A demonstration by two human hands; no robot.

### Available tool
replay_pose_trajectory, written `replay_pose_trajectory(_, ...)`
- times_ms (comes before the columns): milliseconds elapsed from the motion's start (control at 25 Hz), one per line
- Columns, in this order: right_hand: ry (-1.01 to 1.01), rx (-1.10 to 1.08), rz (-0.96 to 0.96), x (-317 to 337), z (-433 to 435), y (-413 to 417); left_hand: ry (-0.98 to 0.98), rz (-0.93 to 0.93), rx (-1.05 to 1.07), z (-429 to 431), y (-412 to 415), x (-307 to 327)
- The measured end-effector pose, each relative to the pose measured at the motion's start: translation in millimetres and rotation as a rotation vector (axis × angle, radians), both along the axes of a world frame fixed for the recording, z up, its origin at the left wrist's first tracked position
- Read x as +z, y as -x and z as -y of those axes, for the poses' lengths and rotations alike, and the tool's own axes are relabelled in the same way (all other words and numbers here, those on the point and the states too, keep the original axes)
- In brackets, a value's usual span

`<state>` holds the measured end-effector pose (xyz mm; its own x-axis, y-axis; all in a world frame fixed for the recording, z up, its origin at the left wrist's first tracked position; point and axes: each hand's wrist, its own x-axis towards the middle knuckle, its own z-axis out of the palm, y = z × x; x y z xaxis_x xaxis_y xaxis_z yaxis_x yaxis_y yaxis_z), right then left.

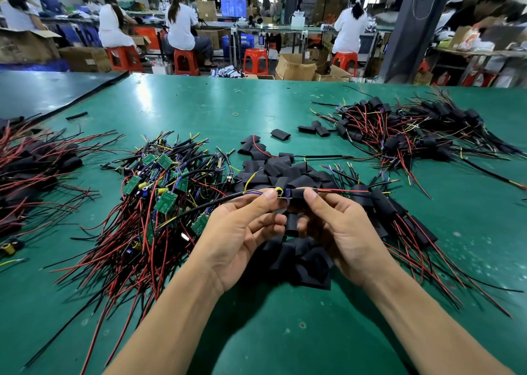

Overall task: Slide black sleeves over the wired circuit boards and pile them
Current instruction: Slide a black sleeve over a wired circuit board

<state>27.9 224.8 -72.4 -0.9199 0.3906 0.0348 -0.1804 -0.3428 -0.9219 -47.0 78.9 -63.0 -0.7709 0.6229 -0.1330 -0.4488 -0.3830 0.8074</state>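
Black sleeve (298,194), pinched by the right hand (339,232), sits partly over the circuit board (287,193), which the left hand (245,232) pinches at its wired end. Both are raised above the desk's (199,103) middle, probably so the loose sleeves (285,172) underneath are within easy reach.
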Motion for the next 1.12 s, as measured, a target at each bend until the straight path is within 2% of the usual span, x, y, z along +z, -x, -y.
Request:
replay_pose_trajectory(160,-0.011,-0.045,0.0,-3.7,3.1,1.7,0.006,0.008,-0.001,-0.6,0.0,0.0)
replay_pose_trajectory(280,0.064,-0.065,-0.009,-4.5,7.2,3.7,0.013,0.012,0.01,-0.7,0.3,-0.8)
replay_pose_trajectory(520,0.163,0.011,0.031,-1.0,4.7,0.7,0.037,-0.075,0.012,-0.7,-1.2,-1.7)
replay_pose_trajectory(840,0.018,-0.023,0.032,-5.0,4.2,3.2,0.064,-0.098,0.036,1.2,1.7,-3.0)
replay_pose_trajectory(1120,-0.279,-0.156,0.073,-10.3,2.8,2.7,0.109,-0.152,0.08,0.0,2.3,-7.2)
